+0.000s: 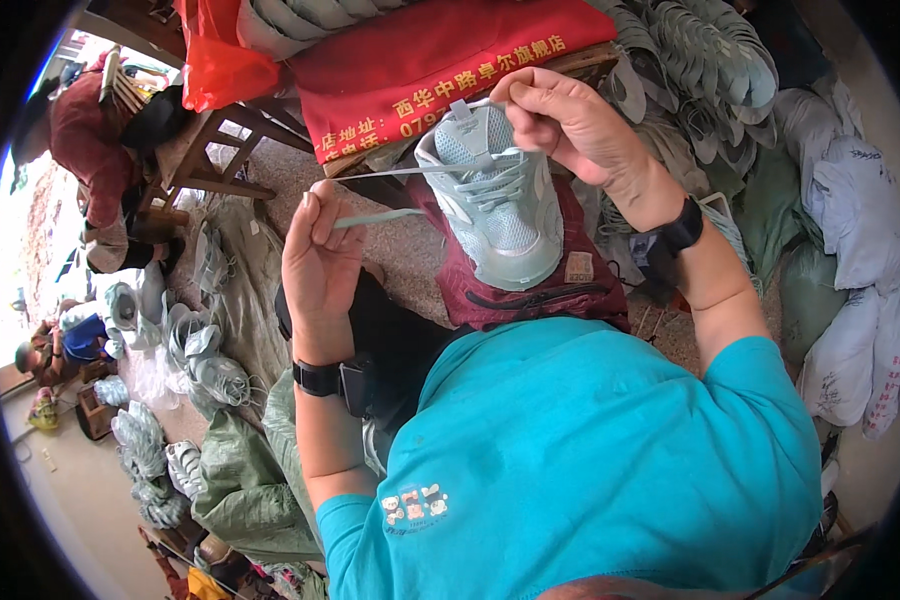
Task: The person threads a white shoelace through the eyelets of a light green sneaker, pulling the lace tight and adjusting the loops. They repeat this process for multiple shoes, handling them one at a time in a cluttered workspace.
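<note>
**Lacing a pale green shoe on the lap**

A pale green shoe (494, 205) rests toe-down on a dark red cloth (540, 290) over the person's lap, its heel toward the wooden bench (585, 62) beyond. The right hand (570, 125) sits at the shoe's collar, fingers curled together and pinched on the top of the lace (410, 170); what lies under the palm is hidden. The left hand (320, 260) is held out to the left of the shoe, thumb and fingers closed on the flat end of the same lace, which runs taut back to the eyelets. Each wrist carries a black band.

A red bag (440, 55) lies along the bench's near edge, partly behind the right hand. The turquoise shirt (590, 460) covers the lower middle and hides the knees and most of the cloth. Heaps of pale shoe uppers (700, 60) at the top right are cut off by the dark rim. At the far left another person (85, 150) sits, bent by the lens and hard to make out.
</note>
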Motion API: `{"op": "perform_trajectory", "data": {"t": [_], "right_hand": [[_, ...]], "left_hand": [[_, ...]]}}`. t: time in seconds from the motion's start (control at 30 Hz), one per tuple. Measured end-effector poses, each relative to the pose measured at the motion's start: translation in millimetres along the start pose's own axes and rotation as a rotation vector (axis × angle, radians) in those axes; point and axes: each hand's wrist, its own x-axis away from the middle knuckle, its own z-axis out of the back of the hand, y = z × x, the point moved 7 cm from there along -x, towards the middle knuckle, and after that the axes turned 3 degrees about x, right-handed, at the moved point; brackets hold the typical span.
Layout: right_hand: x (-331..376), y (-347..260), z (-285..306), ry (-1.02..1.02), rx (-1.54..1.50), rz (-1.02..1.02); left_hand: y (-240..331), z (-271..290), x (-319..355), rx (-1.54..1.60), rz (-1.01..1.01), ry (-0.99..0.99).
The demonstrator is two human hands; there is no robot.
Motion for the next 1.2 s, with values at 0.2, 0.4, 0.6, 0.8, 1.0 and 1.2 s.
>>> {"op": "perform_trajectory", "data": {"t": [0.2, 0.4, 0.6, 0.8, 1.0, 1.2], "right_hand": [[2.6, -20.0, 38.2, 0.017, -0.13, 0.014], [-1.1, -49.8, 90.6, 0.06, -0.338, 0.207], [29.6, -102.4, 221.5, 0.309, -0.374, 0.331], [102.2, -88.4, 290.1, 1.162, -0.07, 0.582], [58.3, -15.4, 152.4, 0.602, 0.411, 0.14], [33.8, 27.6, 53.2, 0.206, 0.63, -0.053]], "left_hand": [[9.0, 31.2, 14.6, 0.319, 0.095, 0.09], [33.2, 16.0, 27.6, 0.233, 0.004, -0.037], [98.4, 65.3, 35.7, 0.187, -0.283, 0.333], [164.8, 139.4, 46.5, 0.324, -0.346, 0.129], [100.2, 82.2, 8.6, -0.294, -0.371, 0.279], [-25.3, 10.0, -20.0, -0.641, -0.211, 0.14]]}}
